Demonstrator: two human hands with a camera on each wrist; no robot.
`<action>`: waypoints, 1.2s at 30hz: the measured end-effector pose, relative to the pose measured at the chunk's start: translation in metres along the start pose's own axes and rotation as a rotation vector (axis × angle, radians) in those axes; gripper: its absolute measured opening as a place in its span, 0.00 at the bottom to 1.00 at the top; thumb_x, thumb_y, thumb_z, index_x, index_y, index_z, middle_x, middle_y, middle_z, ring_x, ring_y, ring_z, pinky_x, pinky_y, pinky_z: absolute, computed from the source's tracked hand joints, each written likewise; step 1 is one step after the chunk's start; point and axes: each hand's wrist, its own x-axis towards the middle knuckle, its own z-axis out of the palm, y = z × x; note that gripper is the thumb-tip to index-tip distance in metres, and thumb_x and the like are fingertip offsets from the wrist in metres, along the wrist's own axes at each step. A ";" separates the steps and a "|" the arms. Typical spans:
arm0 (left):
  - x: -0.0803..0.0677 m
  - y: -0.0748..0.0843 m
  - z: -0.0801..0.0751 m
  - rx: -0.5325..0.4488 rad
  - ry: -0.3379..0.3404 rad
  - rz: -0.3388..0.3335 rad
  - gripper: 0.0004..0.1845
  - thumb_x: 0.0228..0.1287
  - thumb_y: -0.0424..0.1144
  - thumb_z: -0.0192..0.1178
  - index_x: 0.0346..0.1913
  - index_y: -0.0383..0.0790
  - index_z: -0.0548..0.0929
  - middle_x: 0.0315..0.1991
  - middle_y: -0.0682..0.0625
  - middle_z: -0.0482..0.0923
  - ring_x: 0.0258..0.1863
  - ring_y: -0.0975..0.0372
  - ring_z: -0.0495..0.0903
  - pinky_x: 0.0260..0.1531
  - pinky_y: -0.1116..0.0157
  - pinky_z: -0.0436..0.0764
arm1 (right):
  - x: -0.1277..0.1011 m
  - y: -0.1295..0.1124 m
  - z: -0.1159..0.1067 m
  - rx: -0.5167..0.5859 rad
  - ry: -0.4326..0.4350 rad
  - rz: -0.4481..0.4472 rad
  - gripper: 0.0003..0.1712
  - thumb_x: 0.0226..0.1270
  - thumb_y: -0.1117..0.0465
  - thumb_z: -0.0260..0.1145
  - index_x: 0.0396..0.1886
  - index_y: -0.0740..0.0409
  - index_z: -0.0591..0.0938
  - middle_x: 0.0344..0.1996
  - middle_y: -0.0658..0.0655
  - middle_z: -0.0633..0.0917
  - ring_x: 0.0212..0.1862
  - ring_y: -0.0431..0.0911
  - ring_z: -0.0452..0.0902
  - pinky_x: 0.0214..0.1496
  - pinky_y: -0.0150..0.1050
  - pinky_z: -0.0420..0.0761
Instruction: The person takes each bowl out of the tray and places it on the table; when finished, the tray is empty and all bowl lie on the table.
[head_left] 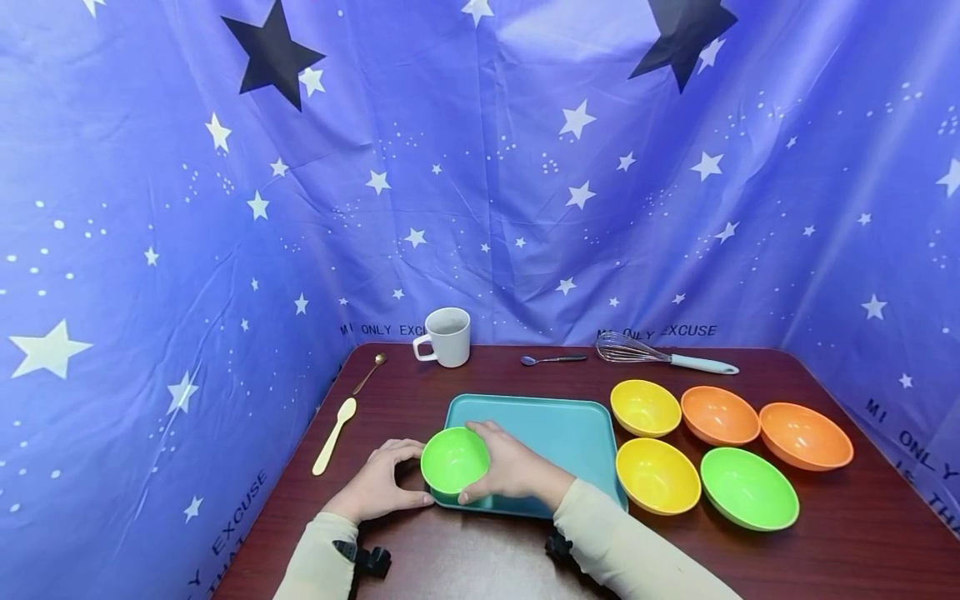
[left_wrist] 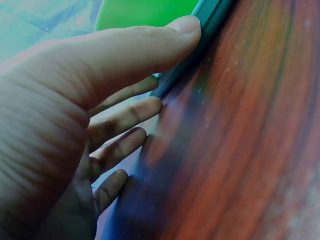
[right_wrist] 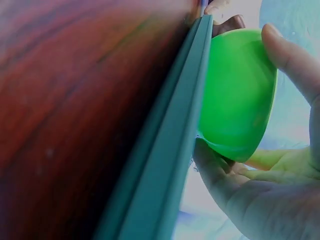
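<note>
While the right hand [head_left: 510,468] curls round the small green bowl [head_left: 453,459], thumb on the near side and fingers over the far rim, the bowl sits on the near left corner of the teal tray [head_left: 558,433], low in the middle of the head view. The left hand [head_left: 382,483] holds nothing; it rests on the counter [head_left: 480,550] just left of the bowl, fingers relaxed and its thumb lying along the tray's edge, as the left wrist view shows. Judging from how things lie, this one bowl is the only dish on the tray so far. Five more stand on the counter at the right of the frame: two yellow bowls [head_left: 645,407], two orange bowls [head_left: 720,415] and a larger green bowl [head_left: 748,487]. So the work looks to be at its start, with the grip on the first bowl not yet let go and the rest untouched.
</note>
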 end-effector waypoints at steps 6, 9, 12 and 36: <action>-0.001 -0.001 0.001 0.004 0.001 0.011 0.32 0.49 0.63 0.81 0.58 0.62 0.85 0.59 0.68 0.80 0.63 0.61 0.73 0.63 0.40 0.65 | -0.001 -0.002 -0.001 0.006 0.009 0.011 0.70 0.38 0.45 0.91 0.80 0.61 0.65 0.75 0.66 0.69 0.71 0.60 0.69 0.68 0.60 0.72; -0.001 -0.001 0.000 -0.002 -0.003 0.007 0.32 0.49 0.62 0.81 0.58 0.62 0.85 0.59 0.67 0.80 0.64 0.61 0.73 0.63 0.40 0.65 | -0.002 -0.002 0.000 0.008 0.014 0.013 0.70 0.37 0.45 0.91 0.80 0.61 0.66 0.74 0.66 0.69 0.70 0.60 0.70 0.68 0.60 0.73; -0.001 0.000 0.000 -0.001 -0.005 0.007 0.32 0.48 0.62 0.81 0.58 0.62 0.86 0.59 0.67 0.80 0.64 0.60 0.73 0.63 0.40 0.65 | -0.002 -0.002 0.000 0.009 0.024 0.009 0.69 0.37 0.45 0.91 0.79 0.61 0.66 0.72 0.64 0.71 0.68 0.58 0.72 0.67 0.59 0.74; -0.001 -0.001 0.000 0.020 -0.022 0.013 0.34 0.49 0.64 0.80 0.62 0.64 0.84 0.60 0.68 0.79 0.65 0.62 0.71 0.66 0.42 0.63 | -0.037 -0.013 -0.045 0.024 0.152 -0.049 0.68 0.38 0.46 0.91 0.80 0.58 0.67 0.73 0.62 0.71 0.64 0.56 0.74 0.62 0.60 0.76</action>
